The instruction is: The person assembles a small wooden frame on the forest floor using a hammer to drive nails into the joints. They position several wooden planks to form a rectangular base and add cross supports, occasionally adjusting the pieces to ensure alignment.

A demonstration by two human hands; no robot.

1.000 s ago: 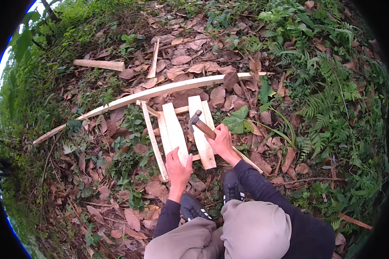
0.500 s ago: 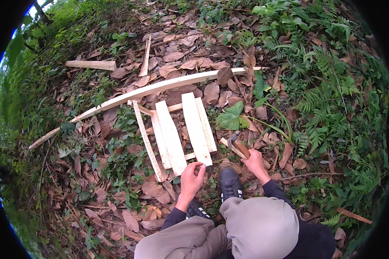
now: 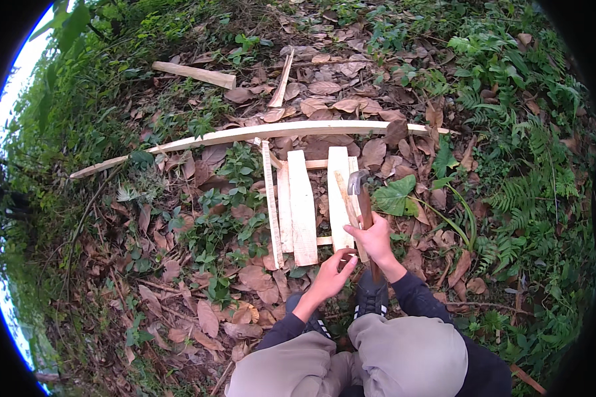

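Note:
In my right hand [image 3: 377, 241] is a hammer [image 3: 366, 215], its metal head up and its wooden handle running down past my palm. A thin pale wood strip [image 3: 342, 188] lies along the hammer, seemingly in the same grip. Just left of it, my left hand [image 3: 328, 279] has thumb and forefinger drawn together at the near end of a board; whatever they pinch is too small to name. Under the hammer lies a slatted wooden frame with a right board [image 3: 338, 165], a left board [image 3: 302, 212] and crosspieces [image 3: 316, 164] beneath.
A narrow rough-edged strip [image 3: 271, 205] leans along the frame's left side. Beyond it a long pole [image 3: 245, 132] crosses the ground. Two offcuts, a thick piece [image 3: 195, 74] and a splintered piece [image 3: 283, 79], lie farther off. Dry leaves [image 3: 258, 281] and ferns [image 3: 510, 139] surround everything.
My right hand has brought the hammer and strip leftward over the right board, closer to my left hand. The view has shifted, so the frame appears farther right.

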